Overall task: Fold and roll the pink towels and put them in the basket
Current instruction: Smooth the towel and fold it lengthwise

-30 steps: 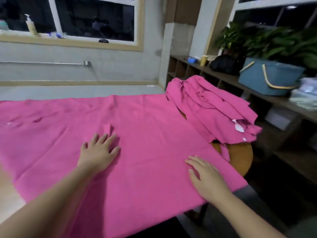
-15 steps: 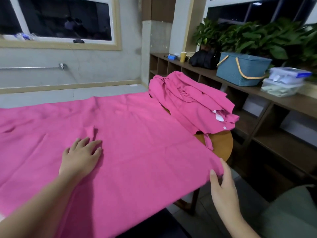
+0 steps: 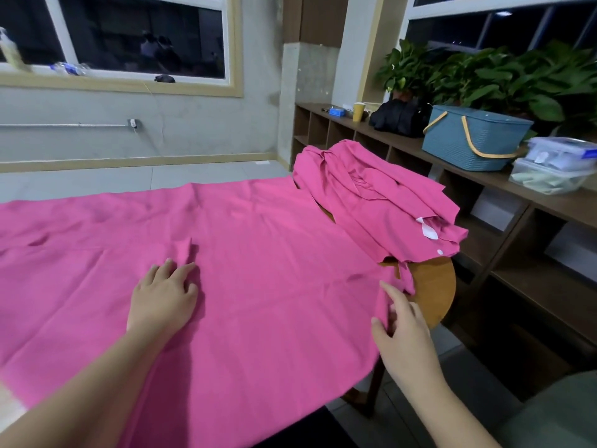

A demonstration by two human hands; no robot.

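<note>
Spread towel: lies flat over the desk, covering it from the left edge to the right edge; its long axis runs left to right across the view, and its near hem hangs over the front edge.
Towel heap: unfolded pink towels bunched at the desk's far right corner, spilling onto a round wooden stool just beside it.
Basket: blue, with yellow handles, on the wooden shelf well apart from the desk, off to the right.
Left hand: palm down near the middle of the spread towel, fingers straight and slightly spread, pressing the cloth flat beside a small raised crease.
Right hand: at the desk's right edge, thumb and fingers closing on the towel's right hem in a light pinch.
Key relation: the right hem sits in the right hand, so a fold would likely travel leftward along the long axis toward the anchoring left hand.
</note>
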